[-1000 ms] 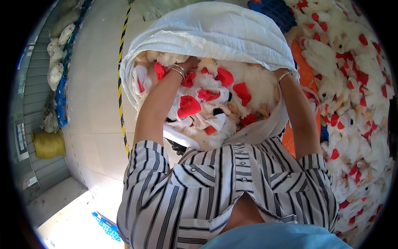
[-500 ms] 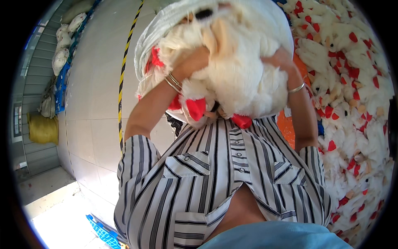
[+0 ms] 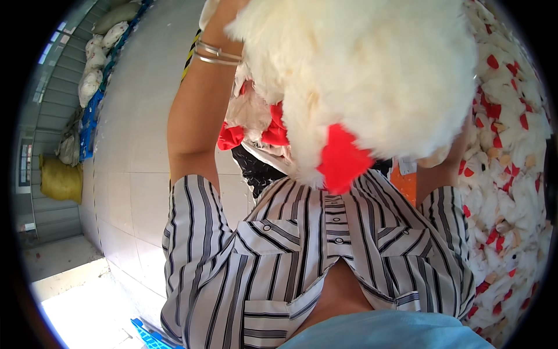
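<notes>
A big bundle of fluffy white plush toy skins [image 3: 372,75] with a red felt piece [image 3: 343,160] is raised close in front of me, filling the upper middle. My left hand [image 3: 232,10], two silver bangles at its wrist, grips the bundle's left side; the fingers are lost in fur and past the top edge. On the other side my right forearm [image 3: 459,145] reaches up behind the bundle, whose fur hides my right hand. Below and left of the lifted bundle, more plush skins with red pieces [image 3: 276,125] sit by a white sack edge [image 3: 264,154].
A large heap of white plush skins with red parts [image 3: 505,192] spreads along the right. Something orange [image 3: 404,180] and a black patterned item [image 3: 256,171] show near my waist. At the far left are stuffed sacks [image 3: 90,84], a yellow bundle [image 3: 61,177] and pale floor tiles [image 3: 133,116].
The plush bundle has come up and toward me, out of the white sack's opening, and looks larger. Both arms have risen with it. My right hand has passed out of sight behind the fur.
</notes>
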Demonstrator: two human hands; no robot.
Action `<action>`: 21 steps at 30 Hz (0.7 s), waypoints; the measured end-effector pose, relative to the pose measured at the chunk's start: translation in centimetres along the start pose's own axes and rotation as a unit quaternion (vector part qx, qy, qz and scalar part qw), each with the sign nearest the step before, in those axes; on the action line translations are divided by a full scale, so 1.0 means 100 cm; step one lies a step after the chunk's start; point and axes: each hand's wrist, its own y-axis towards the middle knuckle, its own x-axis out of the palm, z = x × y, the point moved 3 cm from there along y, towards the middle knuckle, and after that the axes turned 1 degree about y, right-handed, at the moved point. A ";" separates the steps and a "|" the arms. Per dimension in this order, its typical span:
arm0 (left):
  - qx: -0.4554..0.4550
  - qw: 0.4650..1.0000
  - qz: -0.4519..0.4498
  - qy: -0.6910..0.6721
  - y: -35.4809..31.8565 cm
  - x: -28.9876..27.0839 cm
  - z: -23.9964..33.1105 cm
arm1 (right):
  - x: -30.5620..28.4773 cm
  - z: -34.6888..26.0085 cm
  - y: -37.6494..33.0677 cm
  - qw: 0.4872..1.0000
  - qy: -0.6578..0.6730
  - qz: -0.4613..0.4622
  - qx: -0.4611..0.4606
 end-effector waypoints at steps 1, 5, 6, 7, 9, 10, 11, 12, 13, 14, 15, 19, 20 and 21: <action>-0.005 1.000 -0.015 -0.011 -0.015 0.022 -0.017 | 0.009 0.007 -0.012 0.999 -0.028 -0.027 0.013; -0.080 0.980 -0.183 0.023 -0.137 0.068 -0.079 | 0.066 0.047 -0.066 0.979 -0.086 -0.170 0.073; -0.116 0.970 -0.215 -0.004 -0.171 0.075 -0.091 | 0.079 0.062 -0.087 0.970 -0.090 -0.205 0.096; -0.151 0.958 -0.237 -0.056 -0.193 0.083 -0.091 | 0.084 0.081 -0.116 0.962 -0.093 -0.225 0.127; -0.314 0.908 -0.215 -0.177 -0.194 0.083 -0.076 | 0.083 0.118 -0.164 0.952 -0.069 -0.240 0.176; -0.344 0.896 -0.237 -0.152 -0.200 0.082 -0.077 | 0.074 0.106 -0.164 0.918 -0.077 -0.274 0.276; -0.268 0.932 -0.232 -0.078 -0.208 0.076 -0.082 | 0.058 0.079 -0.152 0.873 -0.080 -0.310 0.368; -0.179 0.957 -0.229 -0.011 -0.209 0.079 -0.092 | 0.045 0.064 -0.149 0.817 -0.090 -0.333 0.462; -0.080 0.969 -0.226 0.053 -0.201 0.082 -0.086 | 0.048 0.074 -0.157 0.929 -0.164 -0.189 0.273; -0.089 0.966 -0.237 0.047 -0.200 0.086 -0.084 | 0.052 0.093 -0.169 0.933 -0.149 -0.188 0.268; -0.097 0.962 -0.251 0.043 -0.192 0.088 -0.066 | 0.054 0.101 -0.175 0.937 -0.132 -0.186 0.265; -0.084 0.974 -0.207 -0.038 -0.178 0.067 0.001 | 0.064 0.056 -0.166 0.905 -0.047 -0.264 0.331; -0.120 0.948 -0.291 -0.039 -0.172 0.059 0.020 | 0.068 0.060 -0.173 0.924 -0.096 -0.244 0.278; -0.150 0.914 -0.374 -0.043 -0.164 0.050 0.042 | 0.077 0.069 -0.189 0.937 -0.148 -0.220 0.226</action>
